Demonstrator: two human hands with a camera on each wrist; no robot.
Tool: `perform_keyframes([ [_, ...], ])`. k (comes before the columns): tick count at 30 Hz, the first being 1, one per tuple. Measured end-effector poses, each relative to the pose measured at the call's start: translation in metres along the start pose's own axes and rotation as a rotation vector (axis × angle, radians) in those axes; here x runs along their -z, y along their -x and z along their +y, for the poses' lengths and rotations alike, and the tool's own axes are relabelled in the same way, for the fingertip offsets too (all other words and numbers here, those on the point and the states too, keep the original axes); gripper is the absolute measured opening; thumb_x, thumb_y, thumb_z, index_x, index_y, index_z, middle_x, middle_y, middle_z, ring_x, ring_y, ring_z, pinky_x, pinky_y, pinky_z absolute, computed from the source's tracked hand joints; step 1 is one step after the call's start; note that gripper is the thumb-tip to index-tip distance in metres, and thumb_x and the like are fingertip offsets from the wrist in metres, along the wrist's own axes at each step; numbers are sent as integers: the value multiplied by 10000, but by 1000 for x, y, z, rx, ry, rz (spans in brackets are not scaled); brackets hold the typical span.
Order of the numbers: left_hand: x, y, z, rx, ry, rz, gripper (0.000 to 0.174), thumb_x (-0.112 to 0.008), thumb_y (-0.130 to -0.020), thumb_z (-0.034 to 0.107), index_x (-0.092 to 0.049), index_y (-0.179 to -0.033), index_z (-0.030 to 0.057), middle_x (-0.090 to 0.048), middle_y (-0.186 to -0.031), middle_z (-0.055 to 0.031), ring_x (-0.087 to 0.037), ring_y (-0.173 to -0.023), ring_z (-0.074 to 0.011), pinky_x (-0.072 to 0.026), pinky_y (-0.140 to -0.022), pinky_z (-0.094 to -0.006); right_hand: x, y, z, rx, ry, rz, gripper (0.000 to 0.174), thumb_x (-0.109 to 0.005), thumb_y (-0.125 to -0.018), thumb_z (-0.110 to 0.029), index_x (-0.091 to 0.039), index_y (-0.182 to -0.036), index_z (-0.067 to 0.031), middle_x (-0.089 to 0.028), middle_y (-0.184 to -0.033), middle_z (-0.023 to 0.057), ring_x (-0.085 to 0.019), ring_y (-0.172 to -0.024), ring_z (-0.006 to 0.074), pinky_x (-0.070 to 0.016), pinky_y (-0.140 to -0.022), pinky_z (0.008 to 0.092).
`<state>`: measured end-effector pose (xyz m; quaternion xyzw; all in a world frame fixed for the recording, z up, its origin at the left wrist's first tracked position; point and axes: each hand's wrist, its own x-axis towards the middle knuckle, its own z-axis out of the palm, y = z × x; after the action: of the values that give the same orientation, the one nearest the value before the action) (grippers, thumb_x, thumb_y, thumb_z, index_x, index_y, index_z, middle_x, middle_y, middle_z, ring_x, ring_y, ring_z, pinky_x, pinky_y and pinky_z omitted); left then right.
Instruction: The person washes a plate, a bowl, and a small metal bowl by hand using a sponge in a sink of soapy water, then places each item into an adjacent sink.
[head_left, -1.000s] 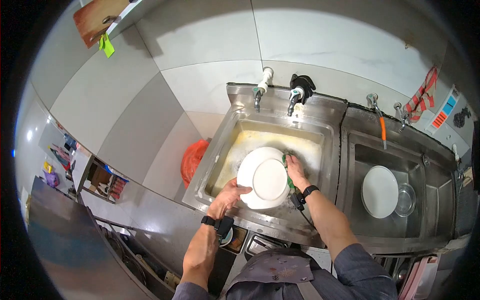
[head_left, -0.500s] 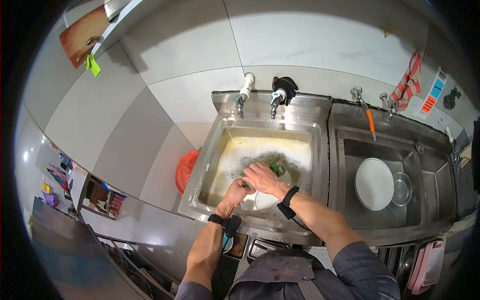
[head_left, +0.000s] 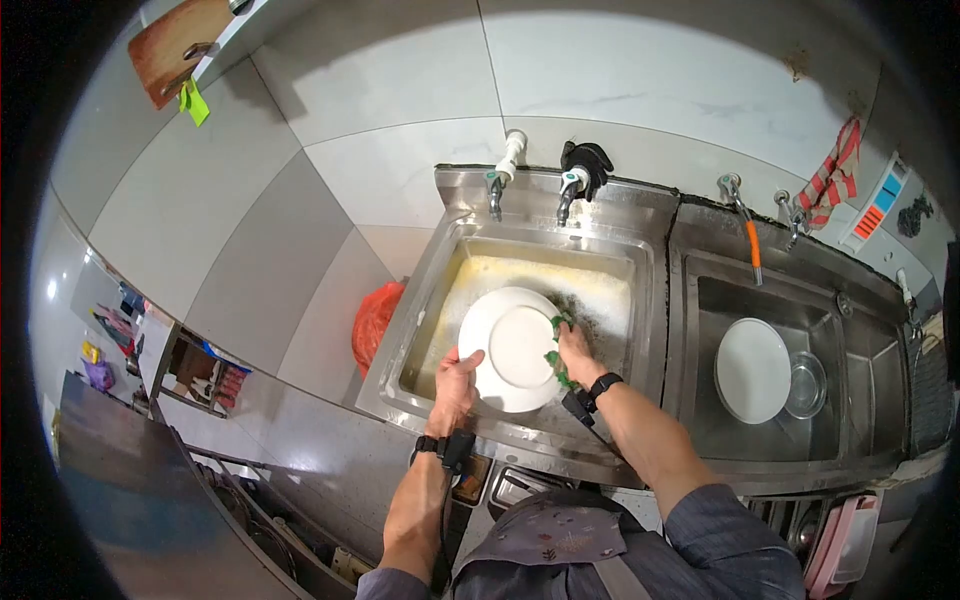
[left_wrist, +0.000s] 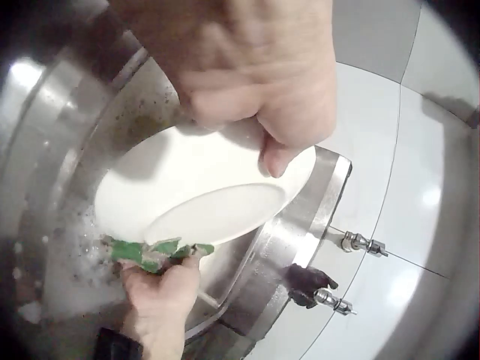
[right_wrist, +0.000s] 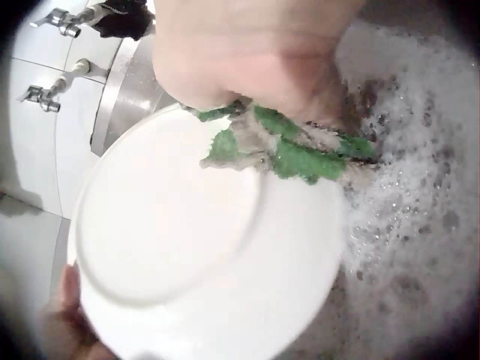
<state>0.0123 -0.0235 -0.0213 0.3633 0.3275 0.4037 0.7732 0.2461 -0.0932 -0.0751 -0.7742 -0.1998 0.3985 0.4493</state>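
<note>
A white plate [head_left: 520,345] is tilted over the left sink, its ringed underside facing up towards the head camera. My left hand [head_left: 456,385] grips its left edge; the thumb lies across the underside, as the left wrist view also shows. At the opposite edge my right hand [head_left: 577,355] holds a ragged green and grey scrubbing cloth [right_wrist: 300,154] against the plate. In the right wrist view this cloth bunches under the fingers and overlaps the rim. Foamy water [right_wrist: 420,202] lies below the plate. The fingers behind the plate are hidden.
The steel left sink [head_left: 650,300] has two taps behind it, with a black glove [head_left: 588,165] over one. In the right sink [head_left: 690,370] stand another white plate [head_left: 752,370] and a clear bowl [head_left: 806,385]. A red bag [head_left: 377,325] sits at the left.
Half a second ago both hands were close together, low over the suds, covering much of the plate. Now the plate is raised into view and the right hand with the cloth is at its right edge.
</note>
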Motion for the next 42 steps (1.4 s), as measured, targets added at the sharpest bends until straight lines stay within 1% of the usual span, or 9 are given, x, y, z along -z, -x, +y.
perform_keyframes([
  [4,-1,-11,-6,-65,23,82,239,-677,-869,-36,-677,-1105,2,-723,-1044,-87,-679,-921,-191,-538,-822,-303,-26,15,6,-102,-211,-138,876,-438,-1004,-479,70,-1573,-48,-281,-1546,309,-376,-1389,429,-414,-1082,514],
  [6,-9,-18,-12,-88,120,171,244,-666,-878,-42,-663,-1117,7,-715,-1053,-85,-678,-923,-200,-546,-834,-319,-50,47,-11,-94,-42,-15,838,-476,-987,-415,-46,-1538,45,-455,-1368,321,-530,-1199,397,-469,-985,476],
  [10,-8,-28,-18,-94,82,220,233,-652,-886,-51,-654,-1111,8,-707,-1058,-84,-678,-925,-212,-554,-849,-341,-87,80,-2,-50,75,-197,952,-499,-970,-372,132,-1531,65,-588,-1178,337,-640,-976,405,-528,-793,459],
  [11,-8,-28,-16,-85,137,249,235,-652,-887,-49,-649,-1115,9,-705,-1059,-85,-677,-923,-216,-554,-847,-352,-84,98,-9,-19,131,-276,925,-545,-935,-258,70,-1496,147,-446,-1360,423,-512,-1251,476,-492,-975,479],
  [16,0,-25,-5,-74,134,306,306,-589,-929,-41,-564,-1233,-16,-645,-1195,-124,-646,-1027,-266,-550,-904,-426,-34,92,-26,371,490,-403,818,-504,-859,-65,-44,-1492,172,-648,-951,348,-664,-854,446,-524,-713,485],
  [18,13,-32,-13,-74,141,338,270,-584,-935,-39,-592,-1203,-8,-666,-1151,-116,-653,-1001,-256,-552,-885,-409,-8,71,-21,248,723,-401,665,-521,-847,-59,-271,-1409,195,-663,-935,324,-690,-882,411,-551,-712,456],
  [21,12,-27,-16,-65,112,425,206,-632,-886,-70,-651,-1077,4,-703,-1034,-85,-671,-867,-212,-546,-782,-363,34,43,3,409,1166,-254,402,-589,-895,-78,-554,-1260,85,-648,-1119,313,-669,-1029,397,-561,-849,469],
  [35,-127,15,1,-157,47,140,201,-669,-874,-39,-675,-1074,-16,-725,-977,-98,-680,-812,-183,-543,-742,-323,106,94,-37,588,904,-63,333,-555,-856,15,-575,-1187,27,-563,-1121,282,-610,-1039,438,-515,-889,506],
  [42,-204,67,-17,-494,-574,-40,114,-667,-904,75,-667,-991,2,-637,-700,-22,-517,-632,-70,-448,-594,-268,139,134,1,814,1070,162,243,-573,-867,-78,-656,-1078,10,-603,-1080,230,-609,-1071,357,-506,-918,469],
])
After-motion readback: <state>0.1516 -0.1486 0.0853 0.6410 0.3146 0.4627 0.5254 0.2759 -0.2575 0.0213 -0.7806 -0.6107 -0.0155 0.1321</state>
